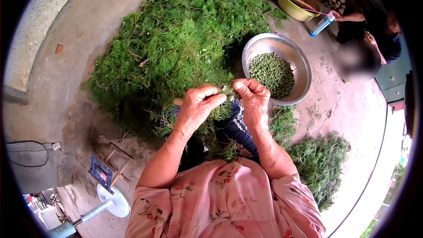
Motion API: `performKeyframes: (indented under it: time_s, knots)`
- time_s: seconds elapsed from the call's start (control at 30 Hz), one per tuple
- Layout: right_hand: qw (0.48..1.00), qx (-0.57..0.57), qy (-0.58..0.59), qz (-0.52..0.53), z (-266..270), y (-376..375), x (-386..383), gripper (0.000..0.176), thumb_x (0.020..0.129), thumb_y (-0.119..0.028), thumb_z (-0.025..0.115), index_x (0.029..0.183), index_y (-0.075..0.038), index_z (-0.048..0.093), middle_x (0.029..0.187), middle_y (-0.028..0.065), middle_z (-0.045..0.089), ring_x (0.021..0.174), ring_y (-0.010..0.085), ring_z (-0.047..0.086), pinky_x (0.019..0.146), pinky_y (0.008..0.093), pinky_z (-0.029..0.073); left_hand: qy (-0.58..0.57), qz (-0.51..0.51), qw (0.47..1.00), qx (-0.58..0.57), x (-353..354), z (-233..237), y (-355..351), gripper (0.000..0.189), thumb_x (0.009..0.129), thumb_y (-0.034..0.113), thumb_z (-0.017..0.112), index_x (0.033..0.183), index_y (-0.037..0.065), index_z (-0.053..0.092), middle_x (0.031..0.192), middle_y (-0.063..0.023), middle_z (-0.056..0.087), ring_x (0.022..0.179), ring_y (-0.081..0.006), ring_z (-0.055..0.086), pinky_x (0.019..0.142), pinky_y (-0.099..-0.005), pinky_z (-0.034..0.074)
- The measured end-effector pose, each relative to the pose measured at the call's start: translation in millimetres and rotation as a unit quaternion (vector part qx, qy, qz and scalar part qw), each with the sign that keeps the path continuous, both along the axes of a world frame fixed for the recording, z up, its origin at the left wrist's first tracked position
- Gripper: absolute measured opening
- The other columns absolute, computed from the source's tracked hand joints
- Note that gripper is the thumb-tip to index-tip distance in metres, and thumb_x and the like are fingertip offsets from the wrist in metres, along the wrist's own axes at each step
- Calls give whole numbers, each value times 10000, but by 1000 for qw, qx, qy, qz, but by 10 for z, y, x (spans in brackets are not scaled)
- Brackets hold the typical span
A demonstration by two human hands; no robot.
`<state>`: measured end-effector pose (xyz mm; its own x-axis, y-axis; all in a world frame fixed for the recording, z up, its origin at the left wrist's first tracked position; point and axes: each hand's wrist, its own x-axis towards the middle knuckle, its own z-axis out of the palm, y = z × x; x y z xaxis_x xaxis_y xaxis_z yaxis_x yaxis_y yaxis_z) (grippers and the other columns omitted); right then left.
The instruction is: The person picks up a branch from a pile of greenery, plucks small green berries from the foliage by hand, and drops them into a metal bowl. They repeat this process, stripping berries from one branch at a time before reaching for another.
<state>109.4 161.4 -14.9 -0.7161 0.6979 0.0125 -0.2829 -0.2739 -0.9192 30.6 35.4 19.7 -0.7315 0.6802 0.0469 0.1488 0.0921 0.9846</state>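
Observation:
Close together above my lap, both hands pinch at a green leafy sprig (216, 113). My left hand (200, 104) has thumb and forefinger pressed on it, with small pale cones at the tips. My right hand (253, 99) is closed at the sprig's other side, near the rim of a metal basin (302, 64). Small round green cones (271, 74) lie inside that basin. A large heap of green branches (176, 39) spreads on the ground beyond my hands.
A smaller branch pile (319, 163) lies at the right. At the lower left stand a small folding stool (105, 169) and a fan (115, 202). A yellow tub (296, 10) is at the upper right, near a seated person (387, 39) holding a blue-and-white object (322, 24).

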Motion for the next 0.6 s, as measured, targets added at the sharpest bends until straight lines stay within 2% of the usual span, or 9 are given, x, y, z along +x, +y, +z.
performKeyframes:
  time_s: [0.07,0.13,0.17,0.23,0.3,0.33,0.4,0.53,0.6]
  knots:
    - [999,-23,20,-14,-79,46,-31,66,811,-91,650,796,-30,632,673,-22,573,590,48,437,554,197,364,-19,11,1000,-4,10,-43,-21,104,750,70,688,744,-7,620,614,55,465,580,-34,402,516,-212,320]
    - [993,-81,-17,-82,-167,247,-21,81,833,-103,624,779,-44,614,655,-13,561,557,67,449,538,204,374,-77,4,997,31,-18,-96,-82,130,769,84,669,798,-35,623,641,40,518,587,-39,437,531,-204,346]
    - [996,-89,-9,-31,-222,310,19,103,836,-164,627,816,-68,594,692,15,594,575,79,493,543,199,400,-98,16,994,48,-8,-94,-82,91,765,76,666,774,-9,633,644,58,523,593,-26,433,538,-191,337]
    - [985,-154,-23,69,-80,237,60,51,852,-91,584,876,-55,610,751,25,613,603,96,540,550,208,438,-144,20,987,65,-21,-72,-99,79,768,77,663,764,3,636,642,60,523,594,-22,430,539,-191,337]
    - [961,-208,13,180,-61,164,89,147,858,-27,545,992,-32,605,879,33,628,683,114,590,571,217,473,-190,22,977,93,-38,-103,-102,64,772,77,656,728,37,633,633,70,517,591,-13,420,534,-188,329]
    - [941,-272,39,198,-30,104,97,200,848,-32,562,1047,-29,590,924,29,629,714,107,592,576,210,476,-191,22,977,93,-41,-113,-100,64,772,77,656,728,37,633,633,70,517,591,-13,420,534,-188,329]
    - [924,-287,79,238,-43,48,98,231,837,-49,586,1067,-29,582,950,28,627,706,99,588,567,195,476,-191,26,977,88,-41,-123,-104,77,770,80,656,712,40,624,625,77,506,581,-14,411,526,-190,321]
    - [937,-251,37,238,-31,-18,87,248,826,-72,607,1070,-38,583,924,20,630,692,91,586,546,181,471,-185,24,979,88,-22,-109,-108,97,767,78,656,688,45,610,615,83,490,578,-11,401,521,-192,310]
    - [933,-251,56,251,-90,-39,79,243,822,-115,610,1055,-47,594,873,1,624,674,91,560,539,225,456,-182,26,979,86,-25,-134,-119,110,766,75,653,676,42,599,603,87,474,569,-9,388,511,-192,297]
